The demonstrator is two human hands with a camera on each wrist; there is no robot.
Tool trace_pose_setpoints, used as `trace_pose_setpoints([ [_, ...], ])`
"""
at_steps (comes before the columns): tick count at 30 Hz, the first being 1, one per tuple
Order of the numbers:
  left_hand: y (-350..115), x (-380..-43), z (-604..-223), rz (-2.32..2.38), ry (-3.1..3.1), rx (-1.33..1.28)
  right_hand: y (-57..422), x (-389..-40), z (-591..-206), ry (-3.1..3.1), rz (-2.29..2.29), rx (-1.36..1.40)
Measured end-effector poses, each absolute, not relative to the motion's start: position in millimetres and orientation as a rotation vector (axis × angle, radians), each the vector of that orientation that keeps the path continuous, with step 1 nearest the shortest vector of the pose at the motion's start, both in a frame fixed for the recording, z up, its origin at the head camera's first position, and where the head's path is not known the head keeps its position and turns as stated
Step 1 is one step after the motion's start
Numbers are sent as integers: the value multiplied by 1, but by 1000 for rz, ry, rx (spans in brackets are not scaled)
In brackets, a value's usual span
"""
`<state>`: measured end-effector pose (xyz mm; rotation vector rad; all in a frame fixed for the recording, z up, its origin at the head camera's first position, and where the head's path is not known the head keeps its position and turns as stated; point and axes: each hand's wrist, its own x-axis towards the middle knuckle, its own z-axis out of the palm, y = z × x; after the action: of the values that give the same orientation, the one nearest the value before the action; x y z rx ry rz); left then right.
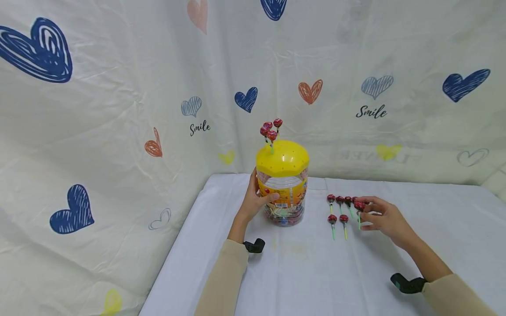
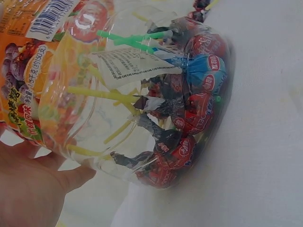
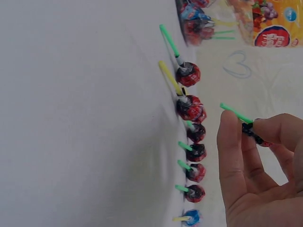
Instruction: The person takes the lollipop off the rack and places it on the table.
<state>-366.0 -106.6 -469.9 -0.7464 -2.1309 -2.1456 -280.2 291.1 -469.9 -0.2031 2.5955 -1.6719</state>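
Note:
A clear plastic candy jar (image 1: 283,193) with a yellow lid (image 1: 282,159) stands upright on the table. Several red-wrapped lollipops (image 1: 272,135) stick up from the lid's left side. My left hand (image 1: 254,197) grips the jar's left side, thumb across the front label. Through the jar wall, wrapped lollipops (image 2: 194,111) lie at the bottom, one of them blue. To the right, my right hand (image 1: 385,218) pinches a lollipop (image 1: 359,206) by its wrapped end, green stick (image 3: 236,113) free. Beside that hand, several lollipops (image 1: 332,218) lie in two rows, partly hidden by it.
A white cloth covers the table (image 1: 300,276). Behind it hangs a white curtain (image 1: 340,57) printed with hearts and words. A blue-wrapped lollipop (image 3: 192,217) lies at the row's far end. Each wrist carries a black camera mount (image 1: 409,284).

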Motion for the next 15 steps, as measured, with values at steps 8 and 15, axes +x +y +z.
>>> trace_pose_setpoints([
  [8, -106, -368, -471, -2142, -2128, -751, 296, -281, -488, 2514, -1618, -171],
  [15, -106, -367, -471, -2148, -2126, -745, 294, -283, -494, 2507, -1554, -150],
])
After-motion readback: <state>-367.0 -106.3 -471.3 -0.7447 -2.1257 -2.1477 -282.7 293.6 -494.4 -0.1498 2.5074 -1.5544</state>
